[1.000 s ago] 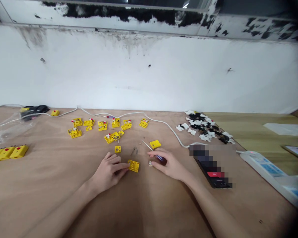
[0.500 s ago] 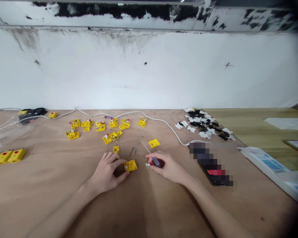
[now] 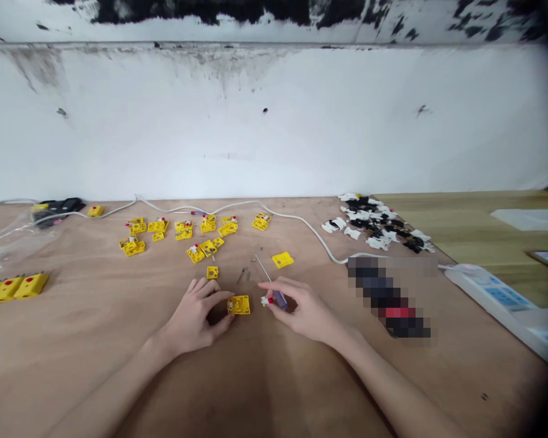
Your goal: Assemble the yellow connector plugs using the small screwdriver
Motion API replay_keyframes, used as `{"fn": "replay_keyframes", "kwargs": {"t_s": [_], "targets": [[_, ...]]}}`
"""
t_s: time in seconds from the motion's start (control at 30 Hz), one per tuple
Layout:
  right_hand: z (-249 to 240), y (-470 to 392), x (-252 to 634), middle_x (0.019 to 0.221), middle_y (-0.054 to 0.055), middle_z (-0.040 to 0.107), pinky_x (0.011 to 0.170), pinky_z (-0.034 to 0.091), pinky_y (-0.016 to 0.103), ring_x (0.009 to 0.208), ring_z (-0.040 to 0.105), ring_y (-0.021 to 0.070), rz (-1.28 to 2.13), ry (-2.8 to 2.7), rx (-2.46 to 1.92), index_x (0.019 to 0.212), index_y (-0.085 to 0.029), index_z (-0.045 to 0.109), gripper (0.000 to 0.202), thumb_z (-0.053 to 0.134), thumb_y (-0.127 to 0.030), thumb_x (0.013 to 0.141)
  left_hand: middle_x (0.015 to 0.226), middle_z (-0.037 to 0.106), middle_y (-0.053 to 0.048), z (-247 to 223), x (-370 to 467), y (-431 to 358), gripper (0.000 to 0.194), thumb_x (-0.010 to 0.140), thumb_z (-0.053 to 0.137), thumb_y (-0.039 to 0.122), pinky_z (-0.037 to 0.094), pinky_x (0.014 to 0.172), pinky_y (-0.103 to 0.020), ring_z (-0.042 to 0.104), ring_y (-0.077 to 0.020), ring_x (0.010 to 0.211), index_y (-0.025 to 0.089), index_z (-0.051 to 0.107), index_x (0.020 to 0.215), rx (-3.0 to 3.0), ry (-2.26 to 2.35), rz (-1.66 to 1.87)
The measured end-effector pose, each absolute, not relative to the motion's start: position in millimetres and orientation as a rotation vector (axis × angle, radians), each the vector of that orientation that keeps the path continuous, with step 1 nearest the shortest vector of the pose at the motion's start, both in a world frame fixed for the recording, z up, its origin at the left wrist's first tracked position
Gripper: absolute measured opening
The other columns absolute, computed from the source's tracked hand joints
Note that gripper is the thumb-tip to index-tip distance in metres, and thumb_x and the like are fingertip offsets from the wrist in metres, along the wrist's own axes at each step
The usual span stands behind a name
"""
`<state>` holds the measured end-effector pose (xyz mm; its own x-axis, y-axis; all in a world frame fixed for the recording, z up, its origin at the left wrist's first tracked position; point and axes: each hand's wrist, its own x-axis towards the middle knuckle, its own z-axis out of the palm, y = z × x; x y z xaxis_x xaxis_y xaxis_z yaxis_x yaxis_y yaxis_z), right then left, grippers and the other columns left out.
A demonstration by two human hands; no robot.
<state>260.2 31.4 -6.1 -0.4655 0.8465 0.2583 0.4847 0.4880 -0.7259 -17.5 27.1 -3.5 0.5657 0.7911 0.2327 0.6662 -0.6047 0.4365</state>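
Observation:
Between thumb and forefinger, my left hand (image 3: pixel 201 317) grips the left end of an open yellow plastic housing (image 3: pixel 240 305) with its hollow side up. My right hand (image 3: pixel 304 310), just to its right, pinches a small white part with a red button (image 3: pixel 265 300). The same hand keeps a screwdriver (image 3: pixel 263 271), its purple handle partly under the fingers and its thin shaft pointing up and left. Loose metal pieces (image 3: pixel 242 275) and a small yellow piece (image 3: pixel 212 272) lie above my left hand. A flat yellow cover (image 3: pixel 282 260) rests beyond the right hand.
Several opened yellow housings (image 3: pixel 207 224) lie along the back. Closed yellow boxes (image 3: pixel 31 286) stand at left, near a clear plastic bag (image 3: pixel 9 249). A white cable (image 3: pixel 308 226) crosses to a power strip (image 3: pixel 497 298). Black and white pieces (image 3: pixel 379 222) are heaped at back right.
My right hand has moved slightly left with the white part and screwdriver, closer to the yellow housing. The housing has turned a little in my left hand.

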Motion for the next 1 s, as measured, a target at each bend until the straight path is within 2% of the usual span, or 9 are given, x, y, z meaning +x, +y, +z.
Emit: {"fn": "replay_keyframes", "kwargs": {"t_s": [0.13, 0.3, 0.5, 0.67, 0.77, 0.87, 1.0], "targets": [[-6, 29, 256, 0.1, 0.003, 0.065, 0.074, 0.051, 0.027, 0.082, 0.062, 0.0152, 0.732, -2.192, -1.133, 0.13, -0.029, 0.062, 0.036, 0.057, -0.021, 0.095, 0.096, 0.062, -0.006, -4, -17, 27, 0.03, 0.088, 0.064, 0.034, 0.038, 0.08, -0.038, 0.053, -0.0232, 0.091, 0.023, 0.067, 0.116, 2.5, 1.204, 0.606], [-2, 29, 256, 0.107, 0.004, 0.065, 0.083, 0.052, 0.031, 0.091, 0.063, 0.0179, 0.749, -2.187, -1.152, 0.135, -0.031, 0.058, 0.043, 0.066, -0.031, 0.094, 0.097, 0.062, -0.005, -5, -17, 28, 0.032, 0.088, 0.065, 0.035, 0.037, 0.081, -0.038, 0.053, -0.0229, 0.092, 0.024, 0.067, 0.118, 2.497, 1.2, 0.593], [0, 36, 264, 0.097, 0.005, 0.065, 0.076, 0.051, 0.031, 0.084, 0.061, 0.0178, 0.669, -2.125, -1.13, 0.123, -0.025, 0.064, 0.027, 0.058, -0.032, 0.098, 0.097, 0.062, -0.005, -4, -18, 28, 0.031, 0.089, 0.064, 0.035, 0.037, 0.082, -0.039, 0.053, -0.0231, 0.092, 0.024, 0.067, 0.117, 2.494, 1.198, 0.589], [-8, 42, 267, 0.102, 0.007, 0.065, 0.09, 0.046, 0.043, 0.1, 0.058, 0.025, 0.351, -2.266, -1.259, 0.117, -0.027, 0.07, 0.026, 0.065, -0.038, 0.094, 0.097, 0.062, -0.005, -4, -18, 28, 0.03, 0.087, 0.066, 0.036, 0.037, 0.083, -0.039, 0.053, -0.0234, 0.094, 0.025, 0.067, 0.115, 2.492, 1.183, 0.593], [-5, 41, 266, 0.108, 0.008, 0.065, 0.091, 0.042, 0.049, 0.107, 0.054, 0.0303, 0.113, -2.28, -1.387, 0.111, -0.031, 0.074, 0.024, 0.067, -0.042, 0.092, 0.095, 0.062, -0.005, -4, -18, 28, 0.03, 0.085, 0.068, 0.038, 0.037, 0.082, -0.039, 0.053, -0.0237, 0.094, 0.025, 0.067, 0.112, 2.492, 1.17, 0.582], [0, 38, 262, 0.105, 0.008, 0.064, 0.087, 0.042, 0.047, 0.101, 0.054, 0.0293, 0.041, -2.265, -1.398, 0.11, -0.031, 0.074, 0.022, 0.064, -0.042, 0.094, 0.093, 0.062, -0.004, -4, -18, 26, 0.03, 0.084, 0.07, 0.039, 0.037, 0.082, -0.038, 0.053, -0.0232, 0.092, 0.024, 0.067, 0.11, 2.489, 1.166, 0.57], [2, 33, 249, 0.097, 0.007, 0.063, 0.087, 0.045, 0.042, 0.094, 0.056, 0.0251, 0.147, -2.314, -1.276, 0.116, -0.026, 0.071, 0.026, 0.062, -0.039, 0.096, 0.094, 0.062, -0.004, -2, -18, 25, 0.031, 0.083, 0.071, 0.038, 0.037, 0.084, -0.039, 0.053, -0.0226, 0.092, 0.024, 0.068, 0.11, 2.481, 1.139, 0.554]]}}
